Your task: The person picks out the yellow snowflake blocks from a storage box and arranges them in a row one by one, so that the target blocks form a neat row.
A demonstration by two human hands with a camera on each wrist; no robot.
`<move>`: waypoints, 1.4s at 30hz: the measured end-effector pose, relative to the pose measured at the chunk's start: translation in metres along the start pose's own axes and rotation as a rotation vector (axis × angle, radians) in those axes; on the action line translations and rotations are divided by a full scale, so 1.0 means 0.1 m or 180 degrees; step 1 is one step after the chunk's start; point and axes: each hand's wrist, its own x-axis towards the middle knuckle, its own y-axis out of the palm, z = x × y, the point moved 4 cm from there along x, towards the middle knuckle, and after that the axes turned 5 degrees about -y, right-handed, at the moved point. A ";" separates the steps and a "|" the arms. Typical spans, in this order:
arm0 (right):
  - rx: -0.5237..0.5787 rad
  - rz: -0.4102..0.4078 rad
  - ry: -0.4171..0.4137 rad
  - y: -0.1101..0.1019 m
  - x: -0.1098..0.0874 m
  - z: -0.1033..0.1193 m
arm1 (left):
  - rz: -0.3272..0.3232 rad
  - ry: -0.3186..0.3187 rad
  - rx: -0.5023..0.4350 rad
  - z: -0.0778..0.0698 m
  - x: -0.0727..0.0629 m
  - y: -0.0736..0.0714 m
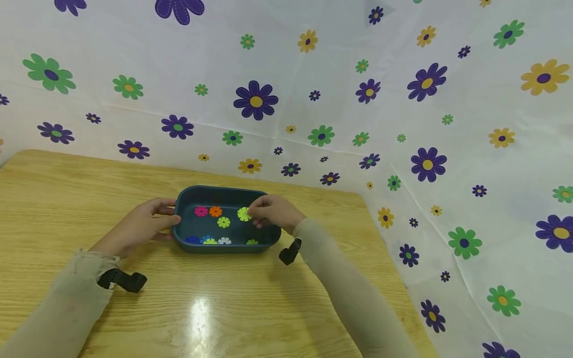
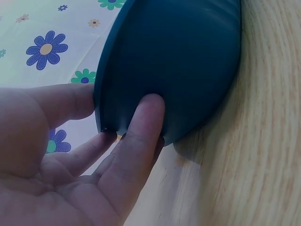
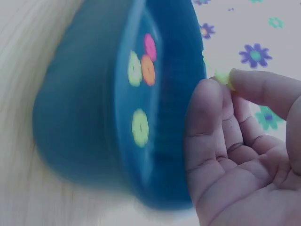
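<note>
A dark teal oblong tub (image 1: 243, 248) lies on the table. My left hand (image 1: 149, 221) grips its left end, thumb at the rim and fingers along the outside wall. In the left wrist view the thumb (image 2: 148, 115) presses on the tub's surface. Over the tub's right part, my right hand (image 1: 275, 213) pinches a yellow-green notched disc (image 3: 223, 79) between thumb and fingertip. Flower-shaped discs lie inside the tub: a pink disc (image 1: 201, 211), an orange disc (image 1: 215, 212) and a yellow-green disc (image 1: 224, 222). Blue, white and more yellow-green ones are partly hidden behind the front wall.
The wooden table (image 1: 179, 308) stands against a white flower-print sheet (image 1: 286, 64) at the back and right. A black wrist camera (image 1: 130, 281) sits on the left wrist, another black wrist camera (image 1: 290, 252) on the right.
</note>
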 end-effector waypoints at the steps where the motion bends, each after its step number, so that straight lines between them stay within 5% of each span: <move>1: 0.0014 -0.0027 0.0007 -0.06 -0.04 -0.02 | -0.0004 -0.0001 0.0005 0.00 0.00 0.00; 10: 0.0197 -0.0457 0.0168 -0.69 -0.37 -0.54 | -0.0013 -0.0019 0.0017 -0.01 0.00 0.00; 20: 0.0010 -0.1040 0.0503 -1.22 -0.68 -1.15 | -0.0032 -0.0055 0.0066 -0.02 -0.01 -0.01; 33: -0.0385 -0.1417 0.0880 -1.36 -0.73 -1.45 | -0.0022 -0.0031 0.0043 -0.07 -0.05 0.01; 42: -0.0683 -0.1465 0.0867 -1.37 -0.66 -1.49 | -0.0015 -0.0054 0.0035 -0.07 -0.05 0.02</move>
